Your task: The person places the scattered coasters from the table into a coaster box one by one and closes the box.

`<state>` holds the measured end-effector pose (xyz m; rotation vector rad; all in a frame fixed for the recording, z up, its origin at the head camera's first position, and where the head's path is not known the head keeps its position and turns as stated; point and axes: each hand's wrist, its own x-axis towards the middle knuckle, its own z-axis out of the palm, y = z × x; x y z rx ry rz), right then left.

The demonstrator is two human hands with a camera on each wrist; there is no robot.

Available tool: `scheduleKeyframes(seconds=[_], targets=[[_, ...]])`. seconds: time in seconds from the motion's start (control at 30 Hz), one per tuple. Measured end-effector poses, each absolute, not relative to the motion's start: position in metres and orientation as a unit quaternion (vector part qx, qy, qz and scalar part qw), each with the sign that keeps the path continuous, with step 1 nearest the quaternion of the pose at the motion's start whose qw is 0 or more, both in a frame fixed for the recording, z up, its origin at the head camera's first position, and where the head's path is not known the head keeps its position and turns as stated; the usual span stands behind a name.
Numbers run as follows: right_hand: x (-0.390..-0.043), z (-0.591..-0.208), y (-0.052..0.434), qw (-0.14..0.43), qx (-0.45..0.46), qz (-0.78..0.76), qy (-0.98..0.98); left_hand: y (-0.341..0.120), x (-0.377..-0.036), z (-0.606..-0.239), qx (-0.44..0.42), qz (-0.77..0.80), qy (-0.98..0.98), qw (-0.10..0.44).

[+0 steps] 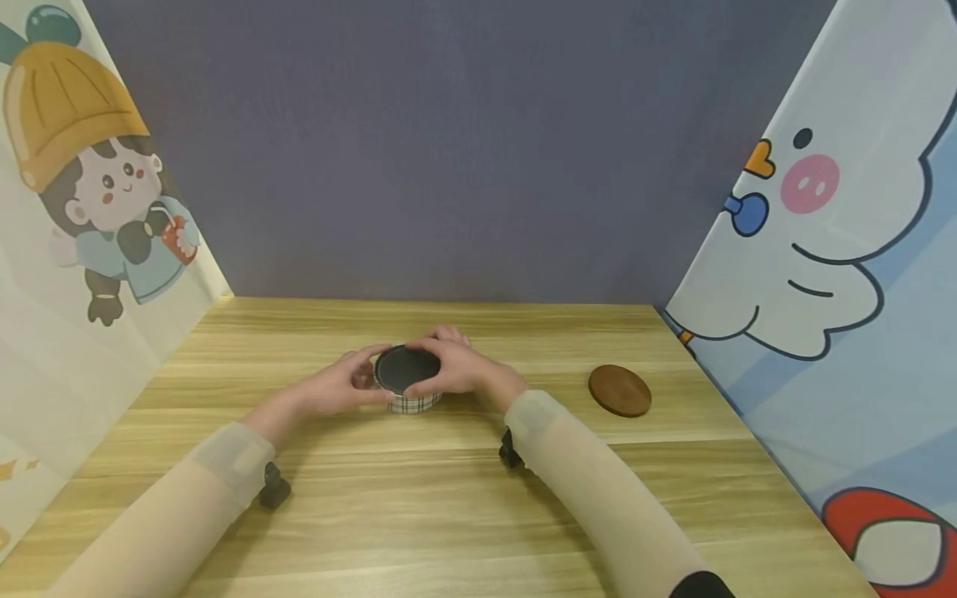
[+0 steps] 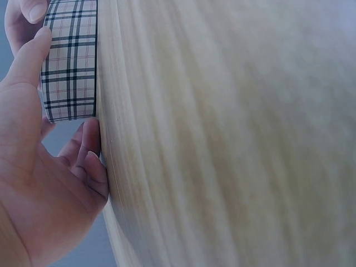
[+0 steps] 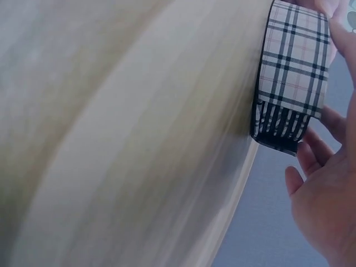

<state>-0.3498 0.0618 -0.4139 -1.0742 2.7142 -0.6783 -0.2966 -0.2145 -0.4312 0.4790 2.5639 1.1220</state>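
A low round container stands near the middle of the table, with cream, black and red plaid sides and a dark top. My left hand holds its left side, thumb at the near edge and fingers toward the back. From the right, my right hand grips it, the thumb lying over the top rim and the fingers behind. In the right wrist view, one part of the container's side shows a row of dark slats. The plaid band sits close against the wood in the left wrist view.
A flat brown wooden disc lies on the table to the right. A grey panel closes off the back. Side walls with cartoon prints flank the table.
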Motion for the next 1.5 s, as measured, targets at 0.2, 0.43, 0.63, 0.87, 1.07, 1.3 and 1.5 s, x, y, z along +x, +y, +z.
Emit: scheduleKeyframes(seconds=[0.2,0.43,0.63,0.87,1.07,1.3,1.5], targets=[[-0.349,-0.415,0.066,0.073,-0.358,-0.233,0.901,-0.214,-0.297,-0.433,0.166,0.389,0.894,0.148],[-0.348,-0.416,0.082,0.084,-0.349,-0.275,0.892,-0.213,-0.298,-0.434,0.164,0.400,0.889,0.149],[-0.347,-0.416,0.105,0.091,-0.345,-0.301,0.884,-0.212,-0.297,-0.433,0.165,0.403,0.888,0.146],[-0.344,-0.417,0.130,0.082,-0.368,-0.292,0.879,-0.211,-0.296,-0.432,0.173,0.410,0.885,0.135],[-0.336,-0.419,0.149,0.098,-0.384,-0.294,0.870,-0.212,-0.296,-0.433,0.175,0.405,0.888,0.130],[-0.325,-0.420,0.172,0.119,-0.388,-0.304,0.862,-0.213,-0.297,-0.433,0.174,0.405,0.888,0.132],[-0.312,-0.417,0.195,0.130,-0.397,-0.299,0.858,-0.212,-0.296,-0.433,0.173,0.409,0.886,0.134]])
